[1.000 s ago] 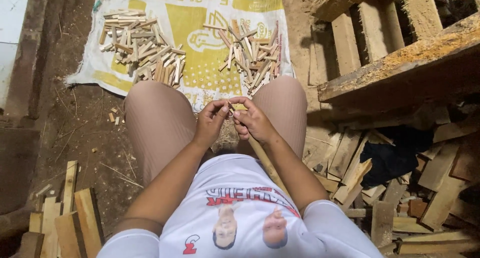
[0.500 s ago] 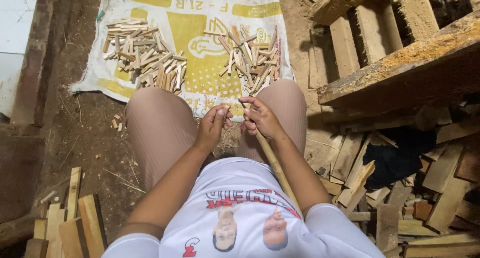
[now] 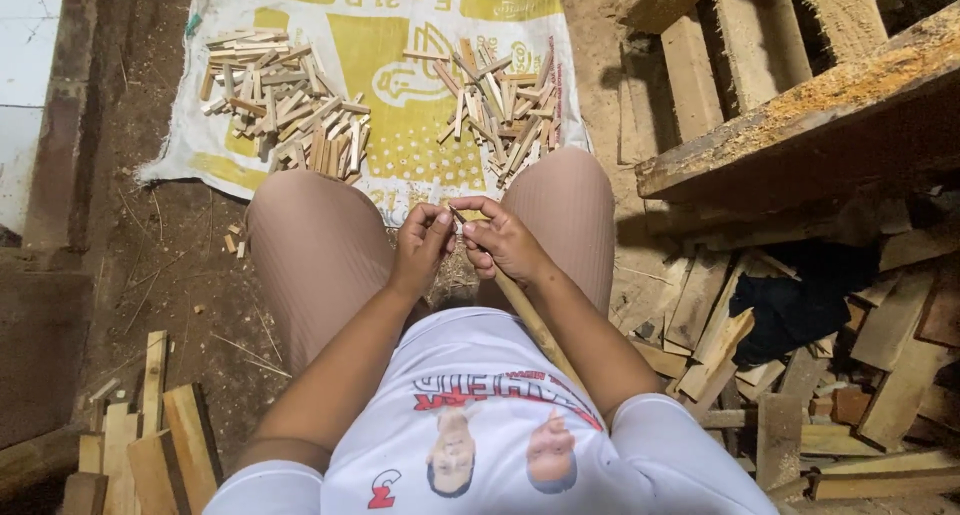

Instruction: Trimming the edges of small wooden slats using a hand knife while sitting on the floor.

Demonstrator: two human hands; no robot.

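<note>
Between the knees, low over the dirt floor, both hands meet on one thin wooden stick (image 3: pixel 530 320). The left hand (image 3: pixel 420 250) pinches its upper tip, fingers curled shut around it; the right hand (image 3: pixel 500 240) is closed on the stick just below, thumb and forefinger tight. The stick is long, pale and roughly round, and runs down from the fingertips along the right forearm toward the white shirt (image 3: pixel 480 425), where its lower end goes out of sight.

Surroundings: a woven plastic sack (image 3: pixel 390 105), white with yellow print, lies flat on the ground just beyond the knees. On it sit two loose heaps of short split sticks, the left pile (image 3: pixel 285 110) and the right pile (image 3: pixel 495 105), well apart from each other. Pieces are flat-sided, pale, of uneven length, and lie crisscrossed.

To the right, a rough timber frame (image 3: pixel 800 115) of thick planks, weathered, orange-brown on the top edge. Below it, a jumble of offcut boards (image 3: pixel 800 375) and splinters, with a dark cloth (image 3: pixel 800 305) lying among them. At lower left, short upright planks (image 3: pixel 140 435). The ground is bare packed earth with chips and straw-like shavings. Nothing lies between the hands and the sack but the knees on either side.
</note>
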